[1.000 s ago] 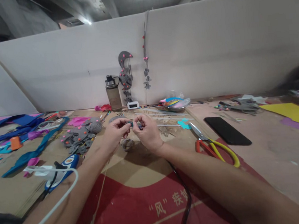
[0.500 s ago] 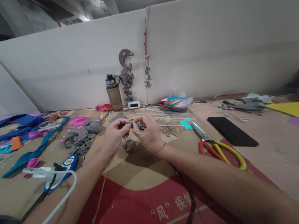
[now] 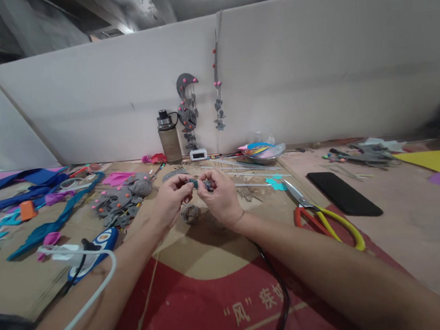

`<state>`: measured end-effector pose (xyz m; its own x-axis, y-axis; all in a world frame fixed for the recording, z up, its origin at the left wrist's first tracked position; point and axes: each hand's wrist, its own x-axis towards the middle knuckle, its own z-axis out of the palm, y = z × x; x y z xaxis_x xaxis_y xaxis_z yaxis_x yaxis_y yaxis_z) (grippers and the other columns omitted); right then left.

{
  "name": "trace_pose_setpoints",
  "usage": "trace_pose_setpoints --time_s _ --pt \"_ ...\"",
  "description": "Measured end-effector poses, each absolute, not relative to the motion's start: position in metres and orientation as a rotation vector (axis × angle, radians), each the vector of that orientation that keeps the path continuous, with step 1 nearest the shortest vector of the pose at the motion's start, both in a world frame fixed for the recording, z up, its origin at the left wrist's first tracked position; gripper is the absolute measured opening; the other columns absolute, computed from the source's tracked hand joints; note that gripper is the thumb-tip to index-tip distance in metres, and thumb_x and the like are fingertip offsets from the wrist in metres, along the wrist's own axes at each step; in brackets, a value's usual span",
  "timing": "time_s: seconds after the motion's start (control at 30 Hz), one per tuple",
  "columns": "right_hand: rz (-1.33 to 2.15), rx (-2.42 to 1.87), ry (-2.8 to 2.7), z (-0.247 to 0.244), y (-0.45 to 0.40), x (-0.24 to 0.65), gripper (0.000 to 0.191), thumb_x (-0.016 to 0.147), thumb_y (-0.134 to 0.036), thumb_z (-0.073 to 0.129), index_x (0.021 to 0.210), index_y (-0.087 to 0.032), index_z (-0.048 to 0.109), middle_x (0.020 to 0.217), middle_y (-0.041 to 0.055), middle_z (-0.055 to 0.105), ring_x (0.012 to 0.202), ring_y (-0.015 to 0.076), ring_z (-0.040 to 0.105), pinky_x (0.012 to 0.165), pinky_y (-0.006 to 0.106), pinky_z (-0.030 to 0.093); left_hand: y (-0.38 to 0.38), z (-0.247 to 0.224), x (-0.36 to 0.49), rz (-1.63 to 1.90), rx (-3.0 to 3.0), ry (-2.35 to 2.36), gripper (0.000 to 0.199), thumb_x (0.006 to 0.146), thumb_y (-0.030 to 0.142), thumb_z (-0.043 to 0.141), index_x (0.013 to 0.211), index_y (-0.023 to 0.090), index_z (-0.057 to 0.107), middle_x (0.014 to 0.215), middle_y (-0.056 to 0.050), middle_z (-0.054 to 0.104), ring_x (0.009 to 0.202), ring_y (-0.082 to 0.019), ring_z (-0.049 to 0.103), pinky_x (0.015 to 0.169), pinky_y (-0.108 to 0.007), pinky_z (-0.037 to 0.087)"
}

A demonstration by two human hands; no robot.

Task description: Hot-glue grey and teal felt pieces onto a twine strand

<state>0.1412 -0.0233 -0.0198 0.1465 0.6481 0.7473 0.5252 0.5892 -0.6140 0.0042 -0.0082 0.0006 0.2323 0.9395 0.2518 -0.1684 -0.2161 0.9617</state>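
Both hands meet over the middle of the cardboard. My left hand (image 3: 174, 197) pinches a small dark green piece (image 3: 194, 183) between thumb and fingers. Facing it, my right hand (image 3: 220, 195) is closed on a small dark, patterned object (image 3: 208, 185), partly hidden by the fingers. The two held items lie close together; whether they are joined cannot be made out. Just below the hands rests a ball of grey yarn (image 3: 190, 214). Grey felt pieces with pink balls (image 3: 117, 198) lie left of my left hand.
Scissors (image 3: 308, 208) and a black phone (image 3: 343, 193) lie on the right. A bottle (image 3: 170, 141) and a small clock (image 3: 198, 155) stand behind. Blue strips (image 3: 52, 226) and a blue-white device (image 3: 96, 253) with cables are left. Thin rods (image 3: 251, 174) lie beyond my right hand.
The view has shifted slightly. More of the dark green piece shows between my fingertips; both hands otherwise keep nearly the same pose.
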Motion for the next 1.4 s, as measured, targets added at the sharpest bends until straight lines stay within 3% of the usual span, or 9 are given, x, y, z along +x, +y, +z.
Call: trace_pose_setpoints --time_s 1.4 --pt "0.227 -1.060 -1.494 -0.0199 -0.0244 0.1388 0.006 0.078 -0.025 0.053 0.077 -0.020 0.055 0.072 -0.0007 0.057 0.063 0.0119 0.047 0.059 0.025 0.038 -0.0102 0.0026 0.0073 1.214 1.404 0.889 0.019 0.065 0.029 0.071 0.071 0.015 0.061 0.058 0.005 0.048 0.048 -0.005 0.037 0.045 -0.019 0.026"
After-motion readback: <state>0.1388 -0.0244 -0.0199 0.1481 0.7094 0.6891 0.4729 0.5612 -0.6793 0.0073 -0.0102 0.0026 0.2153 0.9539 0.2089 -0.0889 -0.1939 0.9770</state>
